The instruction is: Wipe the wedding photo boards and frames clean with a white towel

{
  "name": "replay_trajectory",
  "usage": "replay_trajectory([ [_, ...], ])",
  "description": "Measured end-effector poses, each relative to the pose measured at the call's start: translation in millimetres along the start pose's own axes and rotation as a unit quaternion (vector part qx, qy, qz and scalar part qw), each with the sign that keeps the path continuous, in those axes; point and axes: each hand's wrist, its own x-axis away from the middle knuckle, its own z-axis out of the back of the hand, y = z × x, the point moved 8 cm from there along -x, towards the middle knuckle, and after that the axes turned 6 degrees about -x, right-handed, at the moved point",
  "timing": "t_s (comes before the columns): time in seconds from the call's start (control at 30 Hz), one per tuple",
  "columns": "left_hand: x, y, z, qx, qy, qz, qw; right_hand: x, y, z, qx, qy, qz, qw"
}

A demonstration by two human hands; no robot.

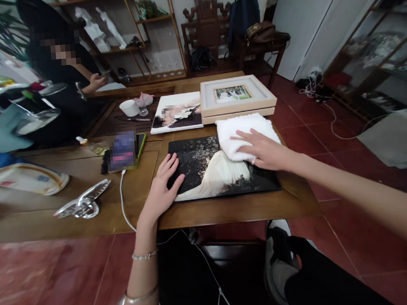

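Observation:
A dark photo panel [198,171] lies flat on the wooden table in front of me, showing a pale flowing gown against black. My left hand [164,186] rests on its left edge, fingers apart and holding nothing. Over the panel's upper right corner, my right hand [259,148] has hold of a folded white towel [231,127], its fingers spread across the top. Part of the towel reaches past the panel toward the picture frames. Its underside and the corner beneath are hidden.
Behind the panel lie a white-edged photo print [178,126] and stacked pale picture frames [208,93]. To the left are a phone [141,145] with a white cable, a silver hair clip [84,202], a tissue pack [25,173] and a white cup [129,108]. Another person's hand [97,81] holds a phone.

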Motion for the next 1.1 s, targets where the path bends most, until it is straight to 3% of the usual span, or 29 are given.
replay_trajectory([
  [0.1, 0.1, 0.0, 0.2, 0.001, 0.002, 0.004, 1.0, -11.0, 16.3, 0.4, 0.007, 0.024, -0.017, 1.0],
  [0.17, 0.2, -0.1, 0.2, -0.002, 0.003, 0.007, 1.0, -5.2, 6.6, -1.1, 0.009, 0.035, -0.015, 0.999],
  [0.4, 0.7, 0.9, -0.4, -0.003, 0.006, 0.001, 1.0, 62.7, -90.7, -9.9, -0.025, 0.057, 0.01, 0.998],
  [0.5, 0.8, 0.7, -0.3, -0.004, 0.005, -0.008, 1.0, 78.2, -112.9, -12.1, -0.046, 0.028, 0.034, 0.998],
  [0.6, 0.8, -0.2, -1.0, -0.008, -0.003, -0.014, 1.0, 70.5, -98.4, -9.9, -0.05, -0.006, 0.042, 0.998],
  [0.87, 0.5, -1.7, -0.4, 0.0, -0.006, -0.011, 1.0, -4.0, 12.1, 3.7, -0.017, 0.015, -0.039, 0.999],
  [0.97, 0.4, -2.0, -0.3, 0.0, -0.003, -0.004, 1.0, -7.0, 8.8, 1.1, 0.001, 0.032, -0.045, 0.998],
  [1.1, 0.8, -1.9, -0.7, -0.008, 0.001, -0.008, 1.0, 28.0, -47.4, -6.7, 0.002, 0.059, -0.003, 0.998],
])
